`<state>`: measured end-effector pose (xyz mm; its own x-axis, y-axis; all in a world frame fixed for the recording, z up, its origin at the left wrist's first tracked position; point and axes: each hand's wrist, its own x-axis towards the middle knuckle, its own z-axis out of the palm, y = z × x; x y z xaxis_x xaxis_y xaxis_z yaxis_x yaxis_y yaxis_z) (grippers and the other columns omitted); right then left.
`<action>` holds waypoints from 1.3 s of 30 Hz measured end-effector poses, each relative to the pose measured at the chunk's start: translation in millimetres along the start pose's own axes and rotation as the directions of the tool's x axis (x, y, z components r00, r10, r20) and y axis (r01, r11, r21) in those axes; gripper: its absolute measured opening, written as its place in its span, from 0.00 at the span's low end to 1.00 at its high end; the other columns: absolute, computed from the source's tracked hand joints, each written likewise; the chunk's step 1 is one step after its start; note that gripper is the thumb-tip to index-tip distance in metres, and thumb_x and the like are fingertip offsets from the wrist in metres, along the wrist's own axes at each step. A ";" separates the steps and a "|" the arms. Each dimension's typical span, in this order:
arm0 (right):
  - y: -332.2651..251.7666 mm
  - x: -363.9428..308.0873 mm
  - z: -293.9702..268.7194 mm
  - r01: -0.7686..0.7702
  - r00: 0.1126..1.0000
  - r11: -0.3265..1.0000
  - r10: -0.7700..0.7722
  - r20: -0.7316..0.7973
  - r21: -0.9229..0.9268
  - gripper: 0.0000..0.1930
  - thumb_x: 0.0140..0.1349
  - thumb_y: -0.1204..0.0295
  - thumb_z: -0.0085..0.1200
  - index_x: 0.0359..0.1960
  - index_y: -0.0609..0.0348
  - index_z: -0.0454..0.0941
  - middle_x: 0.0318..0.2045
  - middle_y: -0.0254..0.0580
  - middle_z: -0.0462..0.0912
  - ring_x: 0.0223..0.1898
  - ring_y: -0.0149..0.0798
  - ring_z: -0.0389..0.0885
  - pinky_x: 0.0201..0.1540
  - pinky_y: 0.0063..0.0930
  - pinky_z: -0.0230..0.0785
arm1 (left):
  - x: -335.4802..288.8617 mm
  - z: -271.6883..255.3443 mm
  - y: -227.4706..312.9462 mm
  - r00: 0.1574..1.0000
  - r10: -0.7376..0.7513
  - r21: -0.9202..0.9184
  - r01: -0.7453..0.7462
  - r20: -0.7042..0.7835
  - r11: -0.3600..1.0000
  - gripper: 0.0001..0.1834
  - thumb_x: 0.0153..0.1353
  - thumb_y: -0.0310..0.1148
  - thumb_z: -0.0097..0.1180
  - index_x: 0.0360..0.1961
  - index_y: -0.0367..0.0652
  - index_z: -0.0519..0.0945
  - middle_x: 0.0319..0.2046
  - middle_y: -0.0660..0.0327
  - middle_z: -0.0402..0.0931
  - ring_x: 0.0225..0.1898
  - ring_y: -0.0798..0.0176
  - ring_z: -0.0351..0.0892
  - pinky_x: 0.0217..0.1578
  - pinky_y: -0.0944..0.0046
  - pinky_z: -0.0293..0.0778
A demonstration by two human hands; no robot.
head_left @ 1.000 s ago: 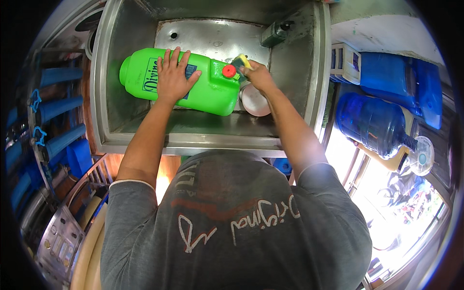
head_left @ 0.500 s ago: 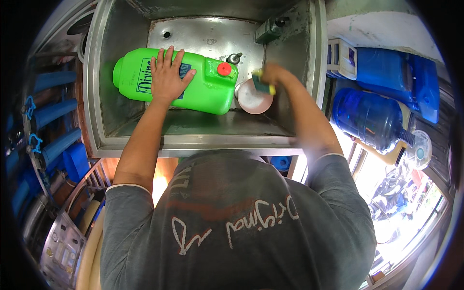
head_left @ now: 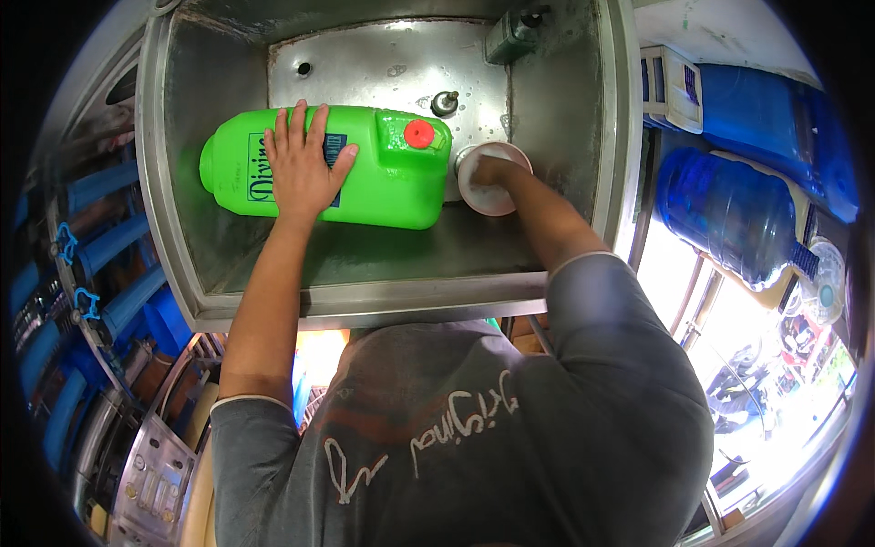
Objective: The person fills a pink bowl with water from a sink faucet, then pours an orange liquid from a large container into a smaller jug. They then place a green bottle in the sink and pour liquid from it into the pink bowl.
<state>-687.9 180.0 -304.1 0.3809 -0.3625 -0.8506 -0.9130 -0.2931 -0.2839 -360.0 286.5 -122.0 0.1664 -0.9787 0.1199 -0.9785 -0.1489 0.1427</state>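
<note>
A bright green plastic water jug (head_left: pixel 401 205) with a red cap lies on its side in a metal sink (head_left: pixel 365 266). My left hand (head_left: pixel 305 169) rests flat on top of it, fingers spread. Just right of the jug's capped end stands a small pinkish-white bowl (head_left: pixel 481 204) with whitish, sudsy contents. My right hand (head_left: pixel 493 171) is down inside that bowl, its fingertips hidden. The green and yellow sponge it held half a second ago is out of sight within the bowl.
A metal drain fitting (head_left: pixel 445 103) stands up from the sink floor behind the jug. A greenish box-shaped fixture (head_left: pixel 512 38) is at the sink's far right wall. Outside on the right are a clear blue water bottle (head_left: pixel 729 210) and blue containers (head_left: pixel 752 118); on the left, a rack with blue parts (head_left: pixel 109 187).
My right hand has gone down into the bowl with the sponge, from above its rim. My left hand stays on the jug. The whole view has shifted slightly.
</note>
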 end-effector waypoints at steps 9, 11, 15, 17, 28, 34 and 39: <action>-9.2 -27.0 -10.4 -0.003 0.981 0.978 -0.037 -0.191 -0.209 0.18 0.50 0.64 0.62 0.42 0.61 0.83 0.41 0.53 0.86 0.43 0.50 0.85 0.46 0.41 0.77 | 5.5 -2.2 0.8 1.000 0.005 -0.016 -0.005 0.003 1.000 0.38 0.58 0.59 0.56 0.65 0.51 0.69 0.68 0.52 0.60 0.69 0.40 0.54 0.68 0.35 0.47; 0.4 -9.3 5.3 -0.047 0.975 0.987 0.011 -0.223 -0.155 0.18 0.52 0.65 0.60 0.43 0.61 0.83 0.41 0.53 0.85 0.44 0.49 0.85 0.46 0.41 0.77 | 5.2 -1.1 0.3 1.000 0.006 -0.016 -0.006 0.006 1.000 0.38 0.58 0.59 0.56 0.65 0.51 0.69 0.67 0.52 0.60 0.69 0.40 0.54 0.68 0.35 0.47; 21.8 27.7 34.1 0.036 0.999 0.962 -0.025 0.041 -0.271 0.18 0.55 0.65 0.57 0.45 0.61 0.82 0.44 0.56 0.84 0.47 0.49 0.84 0.49 0.41 0.75 | 3.1 0.1 0.2 0.999 -0.006 -0.009 0.006 0.033 1.000 0.38 0.59 0.59 0.54 0.66 0.51 0.67 0.68 0.52 0.59 0.70 0.40 0.53 0.68 0.35 0.46; 27.3 36.4 40.3 0.069 0.997 0.962 -0.054 0.062 -0.264 0.19 0.56 0.64 0.56 0.46 0.61 0.82 0.45 0.56 0.84 0.48 0.50 0.83 0.50 0.40 0.74 | 2.6 -0.6 0.1 0.999 -0.002 -0.005 0.002 0.041 1.000 0.38 0.60 0.58 0.53 0.67 0.51 0.66 0.69 0.52 0.58 0.71 0.41 0.52 0.68 0.35 0.46; -4.0 -42.8 -25.0 -0.042 0.995 0.997 0.037 -0.088 -0.061 0.26 0.62 0.55 0.51 0.54 0.62 0.78 0.48 0.57 0.82 0.52 0.51 0.81 0.55 0.39 0.71 | 3.8 -2.1 0.3 1.000 -0.003 -0.008 0.003 -0.004 1.000 0.38 0.58 0.60 0.54 0.65 0.51 0.69 0.68 0.52 0.60 0.70 0.41 0.54 0.68 0.35 0.47; -58.0 -92.7 -93.3 0.428 0.834 0.681 -0.043 -0.550 0.594 0.21 0.62 0.59 0.55 0.53 0.58 0.78 0.45 0.49 0.83 0.47 0.43 0.80 0.52 0.34 0.70 | 0.2 -2.0 -0.9 1.000 0.006 -0.014 -0.007 -0.018 1.000 0.37 0.60 0.58 0.54 0.67 0.51 0.67 0.68 0.52 0.59 0.70 0.41 0.53 0.68 0.35 0.46; -95.3 -106.8 -103.3 0.455 0.832 0.695 -0.109 -0.544 0.557 0.16 0.61 0.67 0.58 0.50 0.58 0.80 0.39 0.45 0.84 0.43 0.37 0.80 0.51 0.30 0.70 | -2.2 -3.9 -2.2 1.000 0.015 -0.026 -0.015 -0.011 1.000 0.36 0.60 0.58 0.54 0.66 0.52 0.68 0.68 0.52 0.60 0.70 0.41 0.53 0.68 0.36 0.46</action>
<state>-626.5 155.2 -140.6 0.4961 -0.7507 -0.4362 -0.5428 0.1239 -0.8307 -357.7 289.5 -118.8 0.1535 -0.9792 0.1327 -0.9773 -0.1307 0.1666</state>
